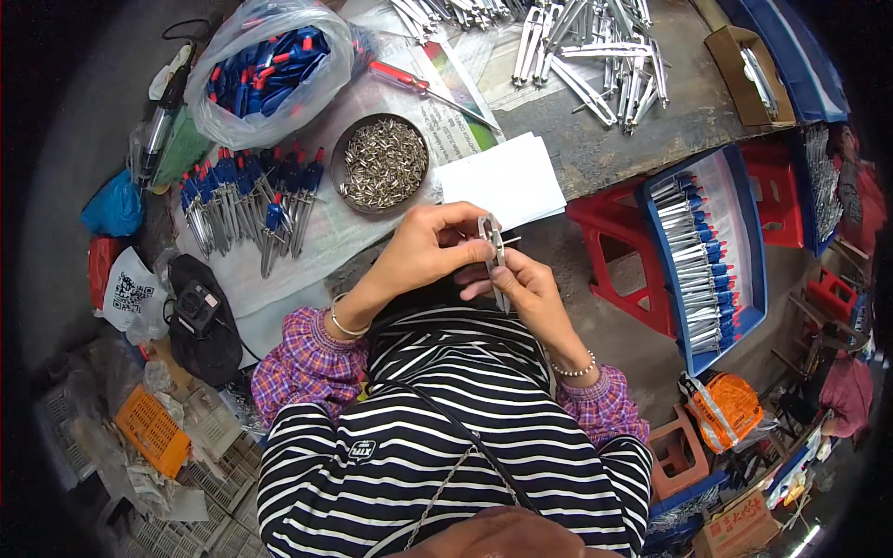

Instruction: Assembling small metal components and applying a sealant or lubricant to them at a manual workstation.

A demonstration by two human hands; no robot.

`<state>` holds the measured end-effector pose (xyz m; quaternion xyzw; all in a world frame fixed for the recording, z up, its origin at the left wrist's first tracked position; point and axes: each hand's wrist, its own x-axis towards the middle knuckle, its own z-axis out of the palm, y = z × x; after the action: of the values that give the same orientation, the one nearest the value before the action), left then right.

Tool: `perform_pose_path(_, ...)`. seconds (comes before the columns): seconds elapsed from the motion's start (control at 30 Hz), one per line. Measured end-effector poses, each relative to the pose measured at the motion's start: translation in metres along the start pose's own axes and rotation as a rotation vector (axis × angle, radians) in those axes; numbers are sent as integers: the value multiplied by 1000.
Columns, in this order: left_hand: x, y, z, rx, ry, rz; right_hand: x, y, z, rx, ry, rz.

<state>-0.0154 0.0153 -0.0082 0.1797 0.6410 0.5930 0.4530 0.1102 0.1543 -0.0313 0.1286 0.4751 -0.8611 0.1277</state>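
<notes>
Between my two hands, just above my lap, is a narrow silver metal bar part (498, 249). My left hand (433, 246) pinches its upper end with thumb and fingers. My right hand (528, 290) grips it lower down, thumb on its side. A thin pin or rod juts from the part to the right; the fingers hide much of the rest. Beyond my left hand stands a round dark bowl (370, 210) full of small metal rivets (383, 163). White paper sheets (510, 181) lie right behind my hands.
On the bench are a plastic bag (209, 116) of blue and red parts, assembled blue-topped metal pieces (251, 200), a red-handled screwdriver (402, 76) and loose silver bar parts (605, 51). To the right, a blue tray (758, 279) of finished pieces rests on a red stool (609, 246).
</notes>
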Motion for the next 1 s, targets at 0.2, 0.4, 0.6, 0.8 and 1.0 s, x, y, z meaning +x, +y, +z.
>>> perform_pose_path(0.2,1,-5,-3,-18,-10,24,0,11,2,-40,53,-130)
perform_pose_path(0.4,1,-2,0,-54,59,42,-1,12,10,-150,114,-179)
perform_pose_path(0.6,-1,-1,-2,-78,32,74,-2,12,6,-218,80,-182)
perform_pose_path(0.8,5,7,-14,-139,-236,230,-4,-11,-13,358,-328,214)
perform_pose_path(1.0,2,7,-1,-186,-52,140,-6,-7,-1,147,68,149)
